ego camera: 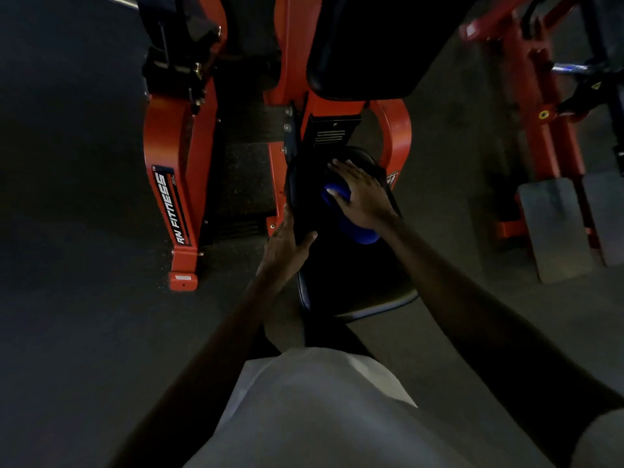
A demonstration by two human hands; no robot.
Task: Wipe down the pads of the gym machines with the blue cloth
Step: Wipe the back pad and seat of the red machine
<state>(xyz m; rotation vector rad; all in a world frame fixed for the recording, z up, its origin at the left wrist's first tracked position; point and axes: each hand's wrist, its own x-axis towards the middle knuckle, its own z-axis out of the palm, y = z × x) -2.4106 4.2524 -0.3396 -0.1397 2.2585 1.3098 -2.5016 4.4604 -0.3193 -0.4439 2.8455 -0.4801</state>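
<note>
A black seat pad of a red gym machine lies in the middle of the view. My right hand lies flat on the blue cloth with straight fingers and presses it onto the pad's far part. The cloth shows at the fingers and under the wrist. My left hand rests on the pad's left edge, with the thumb on top of the pad and the fingers hidden down its side. A second black pad, the backrest, stands above at the top.
The machine's red frame with a white brand label stands to the left. Another red machine with two grey foot plates is at the right. The floor around is dark rubber. My light shirt fills the bottom.
</note>
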